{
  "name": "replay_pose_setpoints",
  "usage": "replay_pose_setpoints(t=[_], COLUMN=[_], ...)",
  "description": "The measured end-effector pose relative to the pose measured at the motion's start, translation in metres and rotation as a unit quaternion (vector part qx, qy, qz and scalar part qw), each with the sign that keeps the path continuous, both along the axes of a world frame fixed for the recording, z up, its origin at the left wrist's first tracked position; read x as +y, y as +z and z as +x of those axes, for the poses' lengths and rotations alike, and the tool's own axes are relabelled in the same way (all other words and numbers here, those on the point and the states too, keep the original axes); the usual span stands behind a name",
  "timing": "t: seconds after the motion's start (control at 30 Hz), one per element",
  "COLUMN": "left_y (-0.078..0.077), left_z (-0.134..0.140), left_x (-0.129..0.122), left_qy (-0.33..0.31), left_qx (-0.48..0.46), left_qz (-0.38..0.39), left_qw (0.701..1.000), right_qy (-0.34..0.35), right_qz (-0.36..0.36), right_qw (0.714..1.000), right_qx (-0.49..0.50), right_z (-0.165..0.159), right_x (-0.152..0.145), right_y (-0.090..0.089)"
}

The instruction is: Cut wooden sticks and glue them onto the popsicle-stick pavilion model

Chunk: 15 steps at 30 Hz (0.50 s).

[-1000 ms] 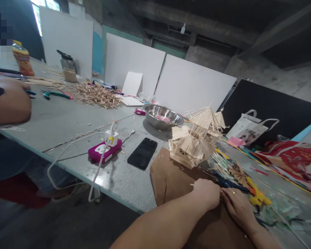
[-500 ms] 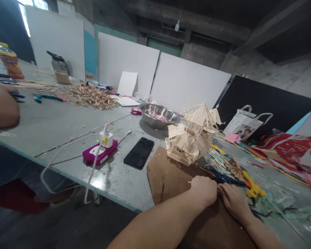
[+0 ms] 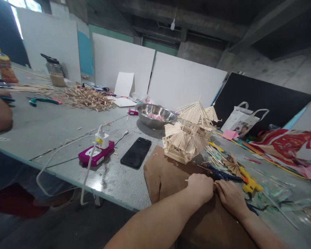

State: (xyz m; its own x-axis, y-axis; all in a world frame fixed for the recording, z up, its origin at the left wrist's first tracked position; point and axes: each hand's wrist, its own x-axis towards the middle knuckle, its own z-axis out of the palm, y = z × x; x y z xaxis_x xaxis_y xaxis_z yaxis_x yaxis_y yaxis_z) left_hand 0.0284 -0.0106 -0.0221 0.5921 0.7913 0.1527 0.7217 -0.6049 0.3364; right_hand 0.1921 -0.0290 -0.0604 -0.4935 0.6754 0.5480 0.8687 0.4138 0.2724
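Our left hand point(image 3: 200, 186) is clenched on a thin stick point(image 3: 187, 180), touching our right hand point(image 3: 230, 197). We cannot tell what the right grips. Both rest on brown paper point(image 3: 166, 173).

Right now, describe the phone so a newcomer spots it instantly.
Start at the steel bowl mid-table. In front of it, toward the table's near edge, the phone lies flat between the magenta power strip and the brown paper. It is the only plain black slab there.

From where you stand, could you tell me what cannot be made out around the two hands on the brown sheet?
Head view only:
- Thin wooden stick: only its tip shows; the closed left hand hides the rest.
- Right hand: its fingertips are tucked against the left hand, so its grip cannot be judged.
- White paper bag: its label is blurred.
- Yellow glue gun: clutter partly covers it.
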Motion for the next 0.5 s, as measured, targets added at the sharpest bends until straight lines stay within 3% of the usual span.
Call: replay_pose_setpoints(t=[0.23, 0.5], left_y=[0.002, 0.011], left_z=[0.003, -0.005], left_x=[0.001, 0.014], left_qy=[0.027, 0.062], left_qx=[-0.007, -0.002], left_qz=[0.008, 0.021], left_qw=[1.000, 0.998], right_qy=[-0.027, -0.007], right_qz=[0.019, -0.018], right_qw=[0.999, 0.997], right_qx=[0.015, 0.073], right_z=[-0.006, -0.004], right_x=[0.003, 0.009], right_y=[0.001, -0.002])
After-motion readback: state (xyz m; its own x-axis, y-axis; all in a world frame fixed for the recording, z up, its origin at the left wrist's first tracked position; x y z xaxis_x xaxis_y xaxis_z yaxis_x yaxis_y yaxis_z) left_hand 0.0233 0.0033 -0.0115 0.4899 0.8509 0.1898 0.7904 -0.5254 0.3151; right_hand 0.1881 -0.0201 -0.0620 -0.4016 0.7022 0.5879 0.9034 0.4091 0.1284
